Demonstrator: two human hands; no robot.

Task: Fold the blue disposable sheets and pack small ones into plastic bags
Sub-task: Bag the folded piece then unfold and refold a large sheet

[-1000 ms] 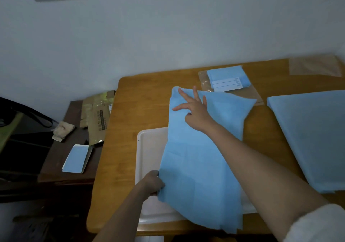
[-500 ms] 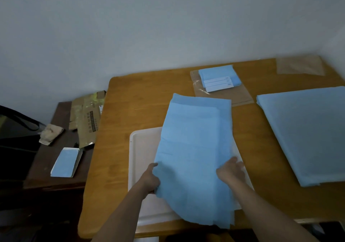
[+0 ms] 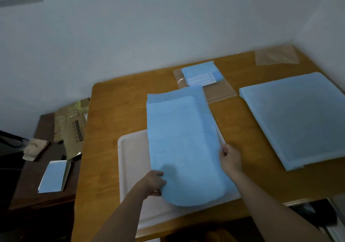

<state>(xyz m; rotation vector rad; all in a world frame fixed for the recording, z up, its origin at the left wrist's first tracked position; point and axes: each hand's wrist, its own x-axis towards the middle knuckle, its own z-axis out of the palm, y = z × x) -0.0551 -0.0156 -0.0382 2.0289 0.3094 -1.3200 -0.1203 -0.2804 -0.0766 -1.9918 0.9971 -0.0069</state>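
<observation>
Your left hand (image 3: 154, 183) has its grip closed on the near left edge of the blue sheet (image 3: 182, 143), fingers curled under the fold and thumb on top. Your right hand (image 3: 230, 159) pinches the sheet's right edge, fingertips tucked against the layers. The sheet is folded into a long strip running from 6 o'clock toward 12 o'clock; its near end bulges in a rounded fold between your hands, and its far end lies flat on the table (image 3: 112, 129). The near half of the strip lies over a white tray (image 3: 133, 159), which sits at the near edge of the table.

Just past the strip's far end, at 12 o'clock, a small folded blue sheet with white labels (image 3: 202, 73) lies on a plastic bag (image 3: 216, 92); the strip's corner overlaps that bag. At 2 o'clock, a stack of large blue sheets (image 3: 298, 118) lies flat, well apart from your right hand. Another clear bag (image 3: 276, 56) lies in the far right corner.

At 9 o'clock, on a lower dark side table (image 3: 29, 182), sit a packed small sheet (image 3: 54, 176), a crumpled brown wrapper (image 3: 71, 128) and a beige rag (image 3: 35, 148).
</observation>
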